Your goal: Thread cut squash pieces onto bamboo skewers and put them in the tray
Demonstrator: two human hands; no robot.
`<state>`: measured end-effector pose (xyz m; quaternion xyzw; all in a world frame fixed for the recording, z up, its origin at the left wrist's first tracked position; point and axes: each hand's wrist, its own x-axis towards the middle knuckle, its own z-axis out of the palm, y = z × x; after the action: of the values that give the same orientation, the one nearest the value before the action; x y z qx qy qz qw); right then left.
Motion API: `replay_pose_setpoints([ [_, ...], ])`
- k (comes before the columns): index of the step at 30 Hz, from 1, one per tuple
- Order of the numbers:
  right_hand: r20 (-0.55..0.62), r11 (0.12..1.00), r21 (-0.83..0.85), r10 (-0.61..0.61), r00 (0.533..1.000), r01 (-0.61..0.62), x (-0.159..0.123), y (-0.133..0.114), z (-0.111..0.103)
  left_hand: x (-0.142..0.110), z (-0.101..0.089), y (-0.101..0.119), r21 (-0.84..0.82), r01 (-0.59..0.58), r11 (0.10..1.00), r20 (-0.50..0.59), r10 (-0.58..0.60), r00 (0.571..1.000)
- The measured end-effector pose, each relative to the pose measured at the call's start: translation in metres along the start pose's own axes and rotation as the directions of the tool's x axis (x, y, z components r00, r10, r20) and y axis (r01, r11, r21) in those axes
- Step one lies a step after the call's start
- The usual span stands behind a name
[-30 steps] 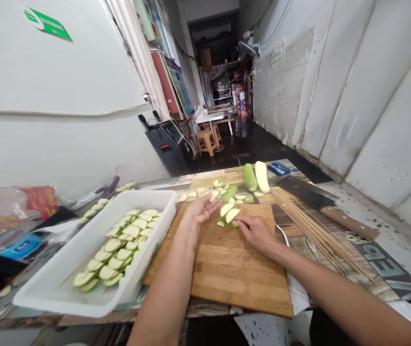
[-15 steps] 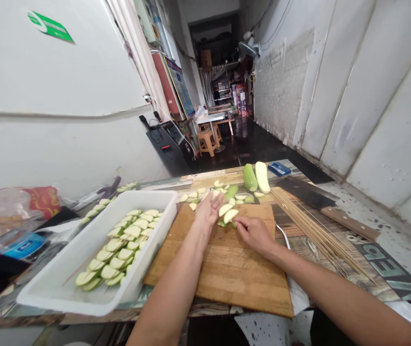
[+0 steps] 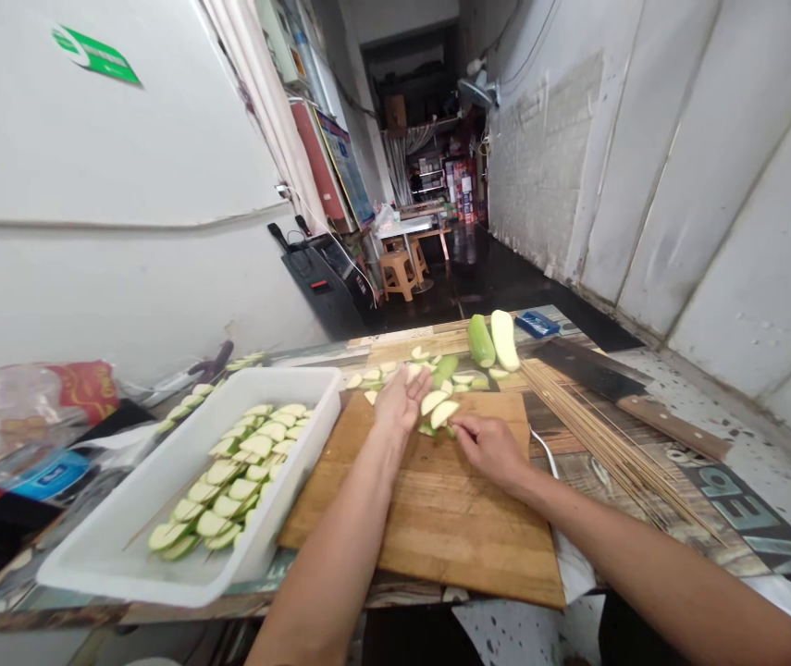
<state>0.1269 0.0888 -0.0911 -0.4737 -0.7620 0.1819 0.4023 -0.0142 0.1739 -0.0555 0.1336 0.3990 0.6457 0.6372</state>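
My left hand (image 3: 401, 400) is turned palm up over the far part of the wooden cutting board (image 3: 461, 518). Its fingers curl loosely about a pale zucchini slice. Two more zucchini slices (image 3: 444, 413), cream with green rims, sit between my hands, one above the other. My right hand (image 3: 488, 446) is closed in a pinch just right of these slices; what lies between its fingertips is too small to make out. Loose slices and a green piece of zucchini (image 3: 446, 367) are spread behind the board.
A white plastic tub (image 3: 124, 583) on the left holds rows of skewered slices (image 3: 228, 495). To the right lie bamboo skewers (image 3: 596, 444) and a cleaver (image 3: 673, 427). Zucchini halves (image 3: 504, 340) and a blue packet (image 3: 537, 324) are at the back. Plastic bags (image 3: 27, 435) crowd the far left.
The two hands and the slices between them keep nearly the same position. The view has shifted very slightly.
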Motion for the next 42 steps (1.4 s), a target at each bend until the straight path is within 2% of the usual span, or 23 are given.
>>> replay_pose_setpoints([
  [7, -0.008, 1.0, 0.015, 0.005, 1.0, -0.005, -0.0003, -0.0005, -0.0001, 0.0009, 0.0, -0.0021, 0.034, -0.032, 0.999, -0.025, 0.033, 0.999],
  [19, -0.031, 1.0, 0.002, 0.01, 0.999, -0.01, 0.0004, 0.0004, -0.0008, -0.0019, 0.0045, -0.0048, 0.013, 0.03, 0.999, -0.056, -0.029, 0.998],
  [21, -0.04, 1.0, 0.015, 0.011, 0.999, -0.01, 0.0005, 0.0003, -0.0007, -0.002, 0.0049, -0.0043, 0.003, 0.035, 0.999, -0.044, -0.035, 0.998],
  [26, -0.048, 0.999, 0.034, 0.013, 0.999, -0.012, 0.0002, 0.0001, -0.0009, 0.0006, 0.0008, -0.0025, 0.036, -0.064, 0.997, 0.003, 0.064, 0.998],
  [30, -0.053, 0.999, 0.038, 0.024, 0.998, -0.022, 0.0015, 0.0016, -0.0016, 0.0021, -0.0028, -0.0017, 0.083, -0.015, 0.996, 0.035, 0.012, 0.999],
  [36, -0.057, 0.999, 0.038, 0.026, 0.998, -0.024, 0.0027, 0.0023, -0.0005, -0.0013, 0.0018, -0.0049, 0.096, -0.036, 0.995, -0.032, 0.039, 0.999],
  [42, -0.046, 0.998, 0.058, 0.01, 0.999, -0.007, 0.0009, 0.0001, 0.0008, 0.0039, 0.0007, -0.0046, 0.078, -0.035, 0.996, -0.039, 0.039, 0.998],
])
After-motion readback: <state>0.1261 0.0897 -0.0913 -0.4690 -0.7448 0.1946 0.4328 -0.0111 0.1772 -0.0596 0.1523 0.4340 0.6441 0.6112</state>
